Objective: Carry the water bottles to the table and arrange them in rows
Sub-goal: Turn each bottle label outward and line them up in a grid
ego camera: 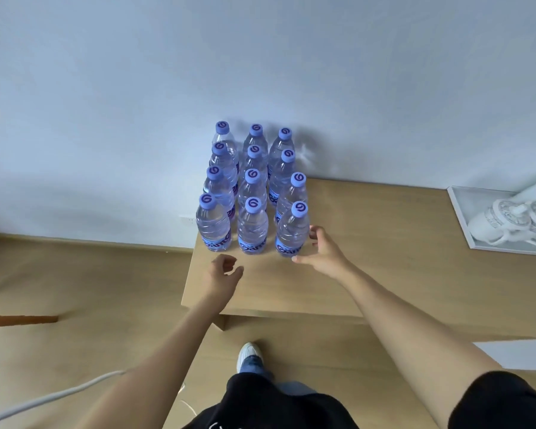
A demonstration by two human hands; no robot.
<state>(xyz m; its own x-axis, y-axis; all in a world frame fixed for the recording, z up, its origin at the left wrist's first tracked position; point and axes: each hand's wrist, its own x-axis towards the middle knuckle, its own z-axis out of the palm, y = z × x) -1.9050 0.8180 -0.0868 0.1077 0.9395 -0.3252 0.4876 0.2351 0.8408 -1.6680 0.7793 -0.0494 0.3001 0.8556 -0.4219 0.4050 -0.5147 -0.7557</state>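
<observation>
**Bottle grid at the table corner**

Twelve water bottles [252,193] stand upright on the table [384,267], three across and four deep. The right hand [321,250], fingers spread wide, flanks the near-right bottle [292,232]. The left hand [222,274] hovers loosely curled, holding nothing, just before the front row. Clear bodies, purple caps, blue labels.

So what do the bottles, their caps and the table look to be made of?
Bottles: clear thin plastic, going by the ribbed see-through walls and glints. Caps: opaque lilac plastic, matte, with a printed swirl. Table: pale wood or wood-look laminate, matte; faint grain, which one is unclear.
</observation>
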